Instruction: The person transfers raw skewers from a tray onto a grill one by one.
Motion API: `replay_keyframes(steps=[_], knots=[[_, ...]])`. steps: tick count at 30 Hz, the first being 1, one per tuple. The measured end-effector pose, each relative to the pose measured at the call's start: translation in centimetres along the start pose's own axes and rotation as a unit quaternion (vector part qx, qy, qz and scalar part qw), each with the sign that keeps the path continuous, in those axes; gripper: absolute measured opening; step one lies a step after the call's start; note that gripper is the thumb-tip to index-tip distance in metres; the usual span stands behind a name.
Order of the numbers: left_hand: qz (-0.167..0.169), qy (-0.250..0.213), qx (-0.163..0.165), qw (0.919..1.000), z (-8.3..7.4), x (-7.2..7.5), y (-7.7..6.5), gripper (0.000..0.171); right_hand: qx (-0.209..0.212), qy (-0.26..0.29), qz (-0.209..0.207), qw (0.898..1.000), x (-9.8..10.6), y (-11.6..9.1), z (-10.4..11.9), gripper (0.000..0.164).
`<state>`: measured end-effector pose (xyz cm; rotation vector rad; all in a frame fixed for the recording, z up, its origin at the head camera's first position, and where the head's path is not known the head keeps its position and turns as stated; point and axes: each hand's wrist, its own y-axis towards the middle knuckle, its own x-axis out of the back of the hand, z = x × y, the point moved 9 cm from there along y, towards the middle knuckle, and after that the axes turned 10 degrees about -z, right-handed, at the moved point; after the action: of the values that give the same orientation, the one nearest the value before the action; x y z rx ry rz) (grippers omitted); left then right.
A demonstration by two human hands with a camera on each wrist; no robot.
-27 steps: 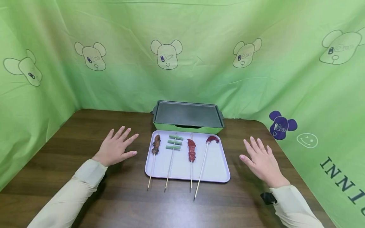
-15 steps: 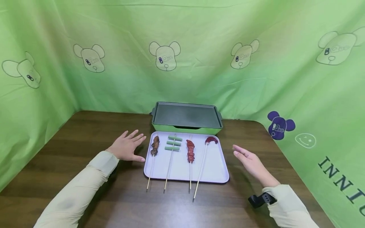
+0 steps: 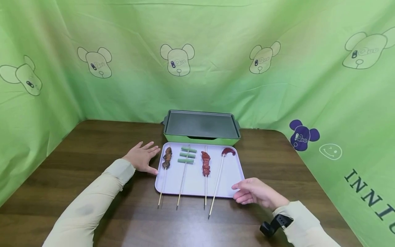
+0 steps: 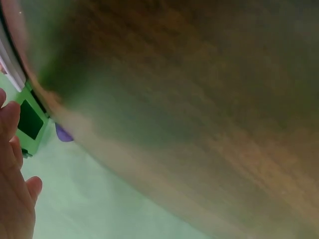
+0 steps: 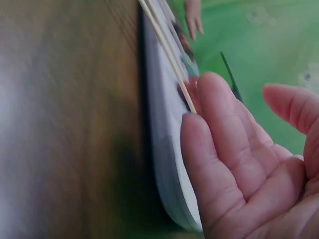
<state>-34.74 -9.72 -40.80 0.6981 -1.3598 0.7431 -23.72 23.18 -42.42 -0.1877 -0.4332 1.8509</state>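
Note:
A pale lilac tray (image 3: 231,169) holds several skewers, their stick ends poking past its front edge. From left to right they carry browned meat chunks (image 3: 167,158), green bean-like pieces (image 3: 186,155), red meat chunks (image 3: 205,164) and a dark red curled piece (image 3: 228,151). My left hand (image 3: 142,158) spreads its fingers at the tray's left edge, thumb right at the rim. At the front right corner is my right hand (image 3: 259,192), its fingers overlapping the corner; the right wrist view shows its thumb standing well apart from loosely bent fingers (image 5: 219,114).
Behind the tray stands a green tabletop grill (image 3: 202,125) with a dark flat plate. All of it rests on a brown wooden table (image 3: 129,212). A green printed curtain (image 3: 213,85) encloses the back and sides.
Both hands have moved inward to the tray. The left came right to its left edge; the right came left and nearer to its front right corner, turning on its side. Tray and skewers stayed put.

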Motion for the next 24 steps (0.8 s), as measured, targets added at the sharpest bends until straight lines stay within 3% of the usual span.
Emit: replay_keyframes(steps=[9, 18, 24], knots=[[0.013, 0.010, 0.004, 0.9999, 0.0, -0.2, 0.4, 0.102, -0.045, -0.003, 0.055, 0.997, -3.9, -0.7, -2.1, 0.030], [0.009, 0.015, -0.005, 0.9998, -0.3, -0.8, 0.4, 0.101, -0.064, 0.016, 0.054, 0.996, -4.7, -1.0, -3.1, 0.029], [-0.002, -0.009, -0.010, 0.9999, -0.2, -0.8, 0.9, 0.109, -0.068, 0.023, 0.049, 0.996, -5.5, -1.3, -3.5, 0.031]])
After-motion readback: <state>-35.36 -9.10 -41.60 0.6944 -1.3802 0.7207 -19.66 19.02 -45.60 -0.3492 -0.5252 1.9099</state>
